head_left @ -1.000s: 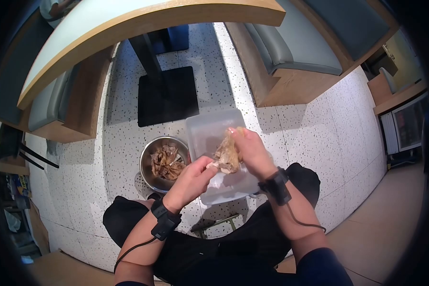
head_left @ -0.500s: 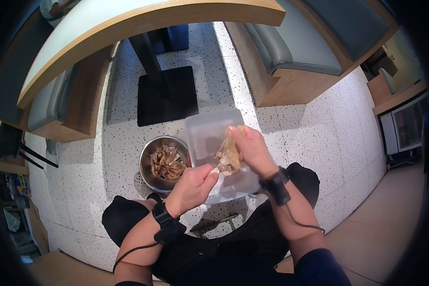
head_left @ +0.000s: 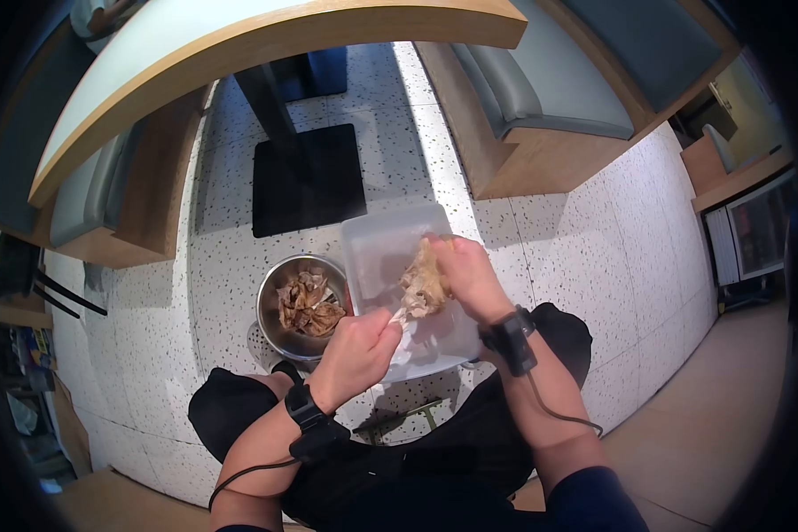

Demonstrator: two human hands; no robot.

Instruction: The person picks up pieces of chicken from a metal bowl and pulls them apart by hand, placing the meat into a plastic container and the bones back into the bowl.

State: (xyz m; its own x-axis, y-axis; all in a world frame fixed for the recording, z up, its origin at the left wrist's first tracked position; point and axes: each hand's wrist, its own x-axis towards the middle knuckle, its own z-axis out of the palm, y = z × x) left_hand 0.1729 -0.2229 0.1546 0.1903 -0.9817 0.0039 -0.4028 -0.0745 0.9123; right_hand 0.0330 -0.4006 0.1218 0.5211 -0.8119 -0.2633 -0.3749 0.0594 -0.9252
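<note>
Over a translucent plastic tub (head_left: 377, 235), my right hand (head_left: 470, 277) is closed around the upper part of a pale, yellowish piece of cooked chicken (head_left: 424, 288). Its lower end hangs free of the palm, ragged and whitish. My left hand (head_left: 356, 348) pinches a thin white shred at that lower end, and the shred stretches between hand and chicken. To the left of the tub stands a round steel bowl (head_left: 269, 317) with several brown, torn-looking pieces of food (head_left: 308, 304) in it.
The tub and bowl are low, near my knees, above a speckled tile floor (head_left: 151, 355). Ahead is a table (head_left: 328, 34) on a black base plate (head_left: 309, 182), with padded benches (head_left: 567, 97) on both sides. A person's arm (head_left: 97, 22) shows at the top left.
The white shred between my left fingers and the chicken looks longer and thinner. The chicken has turned slightly in my right hand. Bowl and tub stay put.
</note>
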